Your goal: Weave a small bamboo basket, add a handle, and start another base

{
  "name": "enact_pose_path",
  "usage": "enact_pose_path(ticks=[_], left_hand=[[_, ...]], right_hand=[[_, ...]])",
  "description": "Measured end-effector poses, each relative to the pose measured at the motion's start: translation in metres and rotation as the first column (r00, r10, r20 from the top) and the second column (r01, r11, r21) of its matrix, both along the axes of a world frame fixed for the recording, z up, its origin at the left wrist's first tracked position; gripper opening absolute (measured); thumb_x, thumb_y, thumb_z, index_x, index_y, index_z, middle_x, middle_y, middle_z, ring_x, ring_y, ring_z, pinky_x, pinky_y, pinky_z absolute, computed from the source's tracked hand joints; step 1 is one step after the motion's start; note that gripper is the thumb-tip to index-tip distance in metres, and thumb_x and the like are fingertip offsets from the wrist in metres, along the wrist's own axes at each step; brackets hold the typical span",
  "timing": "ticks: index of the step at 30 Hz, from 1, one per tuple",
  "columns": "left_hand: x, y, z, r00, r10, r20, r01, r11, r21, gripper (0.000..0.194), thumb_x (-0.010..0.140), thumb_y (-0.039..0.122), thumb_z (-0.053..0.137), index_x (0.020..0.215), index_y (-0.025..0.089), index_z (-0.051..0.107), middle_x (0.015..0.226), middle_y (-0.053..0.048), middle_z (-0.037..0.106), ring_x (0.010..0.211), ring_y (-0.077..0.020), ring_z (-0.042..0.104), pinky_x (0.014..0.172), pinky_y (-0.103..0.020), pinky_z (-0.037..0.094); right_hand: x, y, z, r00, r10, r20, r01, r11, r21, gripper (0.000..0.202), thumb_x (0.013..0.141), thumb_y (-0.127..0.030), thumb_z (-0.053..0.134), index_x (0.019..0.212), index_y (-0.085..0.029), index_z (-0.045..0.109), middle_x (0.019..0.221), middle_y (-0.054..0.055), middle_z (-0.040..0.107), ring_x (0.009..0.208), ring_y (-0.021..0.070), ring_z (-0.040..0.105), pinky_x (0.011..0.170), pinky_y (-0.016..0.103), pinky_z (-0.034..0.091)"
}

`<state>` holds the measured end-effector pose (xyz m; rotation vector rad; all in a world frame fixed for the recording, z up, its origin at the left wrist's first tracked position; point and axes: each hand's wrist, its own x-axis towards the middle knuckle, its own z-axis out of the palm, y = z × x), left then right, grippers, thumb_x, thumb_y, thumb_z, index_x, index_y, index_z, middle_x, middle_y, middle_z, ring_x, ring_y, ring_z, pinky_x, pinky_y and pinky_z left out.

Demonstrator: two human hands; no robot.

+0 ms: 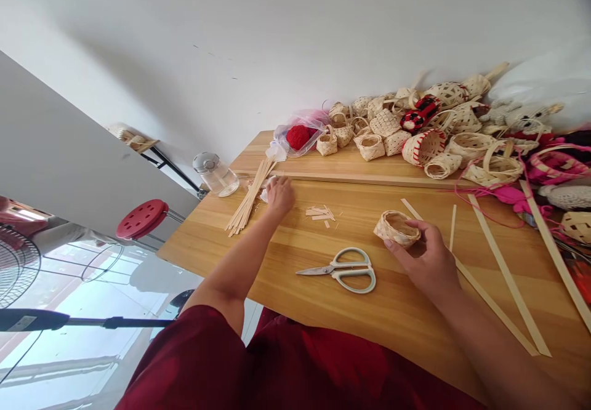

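Two bare hands are over the table (pixel 305 244). Right of centre, the right hand (pixel 427 253) pinches the small basket (pixel 391 230) by its right side, thumb low in front and forefinger along the rim; its forearm slants in from the lower right corner. Near the middle of the frame, the left hand (pixel 281 196) is blurred, palm down, fingers bent; whether it grips anything I cannot tell. Its arm rises from the lower left, and white tissue (pixel 265 193) shows just beside its fingers, with a bundle (pixel 249 205) of strips to the left. The basket sits well apart from the left hand, with scraps (pixel 319 213) between them. Scissors (pixel 333 268) lie below the scraps, and loose strips (pixel 505 268) lie right of the right hand.
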<state>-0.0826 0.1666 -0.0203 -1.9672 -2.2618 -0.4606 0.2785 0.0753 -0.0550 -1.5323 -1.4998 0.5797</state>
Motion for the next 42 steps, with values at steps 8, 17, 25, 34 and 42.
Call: enact_pose_path(ticks=[8, 17, 25, 34, 42], left_hand=[[-0.036, 0.04, 0.002, 0.987, 0.153, -0.054, -0.159, 0.978, -0.134, 0.037, 0.097, 0.038, 0.049, 0.114, 0.02, 0.077, 0.162, -0.018, 0.046, 0.154, -0.0401, 0.031, 0.122, -0.068, 0.024], [-0.021, 0.021, 0.003, 0.998, 0.012, -0.058, -0.015, 0.999, -0.049, 0.029, 0.097, 0.039, 0.055, 0.092, 0.027, 0.081, 0.158, -0.002, 0.055, 0.153, -0.0324, 0.034, 0.127, -0.057, 0.019], [-0.076, 0.001, 0.02, 0.974, 0.211, 0.079, -0.214, 0.977, 0.021, 0.018, 0.095, 0.028, 0.059, 0.101, 0.023, 0.076, 0.113, -0.008, 0.077, 0.107, -0.0249, 0.069, 0.094, -0.037, 0.052], [-0.069, -0.002, 0.013, 0.953, 0.226, 0.2, -0.236, 0.971, 0.031, 0.008, 0.08, 0.029, 0.075, 0.079, 0.023, 0.071, 0.107, -0.012, 0.076, 0.128, -0.0351, 0.056, 0.11, -0.048, 0.042], [-0.066, -0.012, 0.031, 0.721, 0.121, 0.682, -0.235, 0.969, 0.076, 0.023, 0.071, 0.036, 0.068, 0.069, 0.021, 0.051, 0.066, 0.002, 0.055, 0.071, -0.0174, 0.06, 0.073, -0.031, 0.053]], right_hand=[[0.003, 0.001, -0.004, 0.999, 0.02, 0.045, -0.021, 1.0, 0.019, 0.064, 0.073, -0.061, 0.078, 0.124, -0.026, 0.062, 0.113, 0.011, 0.076, 0.098, 0.0348, 0.072, 0.091, 0.053, 0.055], [0.001, -0.001, 0.001, 0.999, 0.009, 0.045, -0.01, 1.0, 0.002, 0.061, 0.073, -0.061, 0.078, 0.122, -0.028, 0.064, 0.108, 0.01, 0.076, 0.095, 0.0352, 0.072, 0.087, 0.053, 0.057], [0.002, 0.001, -0.003, 0.999, -0.006, 0.037, 0.007, 0.999, -0.033, 0.064, 0.07, -0.064, 0.079, 0.122, -0.029, 0.063, 0.105, 0.008, 0.077, 0.092, 0.0344, 0.073, 0.085, 0.052, 0.056], [0.001, -0.002, 0.003, 1.0, 0.012, 0.028, -0.011, 0.999, -0.038, 0.064, 0.072, -0.062, 0.078, 0.124, -0.028, 0.062, 0.111, 0.01, 0.076, 0.096, 0.0357, 0.072, 0.09, 0.055, 0.055], [0.0, -0.001, 0.003, 0.999, 0.01, 0.035, -0.009, 1.0, -0.027, 0.062, 0.071, -0.061, 0.078, 0.121, -0.027, 0.063, 0.11, 0.01, 0.076, 0.094, 0.0352, 0.072, 0.087, 0.053, 0.056]])
